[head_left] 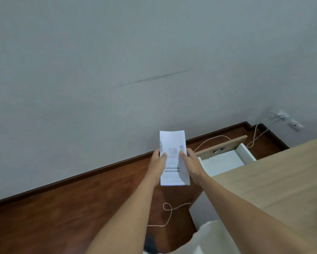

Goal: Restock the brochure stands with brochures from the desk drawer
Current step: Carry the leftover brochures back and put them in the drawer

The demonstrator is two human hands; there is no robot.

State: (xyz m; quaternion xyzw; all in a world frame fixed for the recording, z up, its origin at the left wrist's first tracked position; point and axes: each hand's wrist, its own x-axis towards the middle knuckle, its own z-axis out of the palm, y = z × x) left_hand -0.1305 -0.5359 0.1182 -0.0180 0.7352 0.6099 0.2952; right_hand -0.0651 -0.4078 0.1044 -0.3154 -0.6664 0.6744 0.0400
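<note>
I am stretching both bare forearms forward and slightly downward, the two converging toward each other from the lower part of the view. My left hand [158, 162] is gripping the left edge of the brochure stack [174, 173], thumb lying across the front sheet and fingers wrapping out of sight behind. My right hand [189, 161] is clamping the right edge the same way, thumb pressing on the front, knuckles turning outward. Both wrists are lying nearly straight in line with the forearms, and the hands are sitting level with each other, thumbs pointing inward.
</note>
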